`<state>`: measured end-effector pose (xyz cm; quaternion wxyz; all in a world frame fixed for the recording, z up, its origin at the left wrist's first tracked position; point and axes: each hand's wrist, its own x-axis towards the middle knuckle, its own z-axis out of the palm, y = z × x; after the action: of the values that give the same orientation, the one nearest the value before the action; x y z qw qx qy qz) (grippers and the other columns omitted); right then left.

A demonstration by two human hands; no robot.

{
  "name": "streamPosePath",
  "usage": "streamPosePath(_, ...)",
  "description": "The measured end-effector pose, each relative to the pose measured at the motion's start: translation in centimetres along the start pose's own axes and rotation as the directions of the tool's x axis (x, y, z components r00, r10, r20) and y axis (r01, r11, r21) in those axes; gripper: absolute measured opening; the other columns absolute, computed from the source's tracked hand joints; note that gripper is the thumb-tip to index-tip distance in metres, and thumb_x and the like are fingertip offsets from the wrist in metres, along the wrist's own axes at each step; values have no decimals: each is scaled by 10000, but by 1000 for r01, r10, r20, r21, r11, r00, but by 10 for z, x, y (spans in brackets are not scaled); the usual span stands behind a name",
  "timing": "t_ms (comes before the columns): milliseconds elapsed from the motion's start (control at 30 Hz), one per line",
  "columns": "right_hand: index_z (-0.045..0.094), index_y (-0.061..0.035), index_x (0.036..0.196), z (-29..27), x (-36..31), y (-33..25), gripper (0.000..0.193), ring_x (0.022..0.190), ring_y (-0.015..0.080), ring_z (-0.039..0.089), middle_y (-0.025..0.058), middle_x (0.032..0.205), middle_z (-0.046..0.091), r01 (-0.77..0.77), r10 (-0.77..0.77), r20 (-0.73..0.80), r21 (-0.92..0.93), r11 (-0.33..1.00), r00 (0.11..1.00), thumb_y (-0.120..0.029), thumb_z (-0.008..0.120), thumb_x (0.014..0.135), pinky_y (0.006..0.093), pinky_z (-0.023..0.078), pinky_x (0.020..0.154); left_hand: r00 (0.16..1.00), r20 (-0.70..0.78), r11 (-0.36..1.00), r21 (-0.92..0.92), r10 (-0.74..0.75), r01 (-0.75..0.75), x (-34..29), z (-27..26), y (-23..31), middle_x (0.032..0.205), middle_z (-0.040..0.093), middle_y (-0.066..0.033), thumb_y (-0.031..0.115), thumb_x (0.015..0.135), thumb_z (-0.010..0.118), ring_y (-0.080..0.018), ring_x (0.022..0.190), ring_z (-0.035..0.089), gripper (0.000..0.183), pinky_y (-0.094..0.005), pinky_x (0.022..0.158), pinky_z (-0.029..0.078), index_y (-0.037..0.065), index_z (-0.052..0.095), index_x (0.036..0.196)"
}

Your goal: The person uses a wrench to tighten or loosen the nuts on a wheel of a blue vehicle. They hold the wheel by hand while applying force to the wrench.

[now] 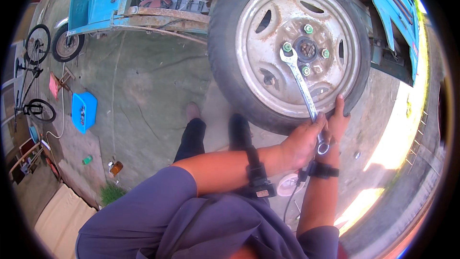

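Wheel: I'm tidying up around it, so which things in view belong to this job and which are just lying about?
Belonging, it seems:
- wheel
- wrench
- green-marked nuts

Seemingly just about:
- blue tub
- bicycle
- small green object

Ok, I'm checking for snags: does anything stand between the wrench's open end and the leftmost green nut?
Nothing visible does: the wrench has its open end right at that green nut, though whether it is fully seated I cannot tell.

No text readable; small pale label [262, 194] on black wrist device [257, 173], too small.
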<state>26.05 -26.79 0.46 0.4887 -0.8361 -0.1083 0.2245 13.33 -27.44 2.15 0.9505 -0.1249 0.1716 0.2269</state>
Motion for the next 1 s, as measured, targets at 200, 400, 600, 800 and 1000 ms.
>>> streamPosePath(200, 456, 153, 1296, -10, 22, -1, 810, 1119, 299, 584, 253, 1253, 578, 44, -44, 42, -6, 999, 998, -435, 758, 827, 355, 450, 970, 998, 17, 997, 56, 55, -56, 6, -4, -9, 770, 549, -38, 427, 1052, 387, -217, 880, 571, 340, -335, 792, 404, 114, 483, 961)
streamPosePath(400, 435, 165, 1305, -13, 27, 3, 863, 1135, 309, 574, 259, 1252, 573, 58, -56, 30, -76, 995, 998, -463, 766, 813, 355, 440, 985, 994, 25, 992, 61, 106, -107, 14, -6, -10, 769, 548, -42, 422, 1050, 395, -221, 879, 572, 343, -339, 791, 403, 106, 488, 955)
streamPosePath(600, 424, 169, 1309, -10, 24, 1, 889, 1155, 314, 562, 265, 1278, 558, 63, -63, 3, -119, 991, 998, -480, 764, 807, 360, 421, 1011, 994, 30, 989, 96, 106, -109, 16, -9, -6, 742, 530, -43, 429, 1044, 408, -229, 850, 569, 350, -362, 829, 424, 102, 497, 955)
streamPosePath(800, 400, 167, 1332, -12, 23, 16, 908, 1186, 315, 542, 265, 1303, 541, 102, -103, -1, -121, 987, 995, -491, 750, 813, 362, 402, 1032, 991, 50, 983, 129, 124, -130, 9, -17, 3, 702, 489, -28, 447, 1040, 408, -219, 795, 544, 366, -374, 843, 436, 104, 494, 948)
streamPosePath(1000, 420, 146, 1326, -8, 21, 0, 829, 1156, 299, 557, 244, 1282, 560, 76, -76, 8, -115, 990, 997, -439, 744, 835, 354, 418, 1010, 992, 37, 983, 136, 122, -126, 11, -9, 3, 688, 464, -14, 467, 1044, 382, -203, 760, 519, 395, -357, 795, 425, 106, 478, 913)
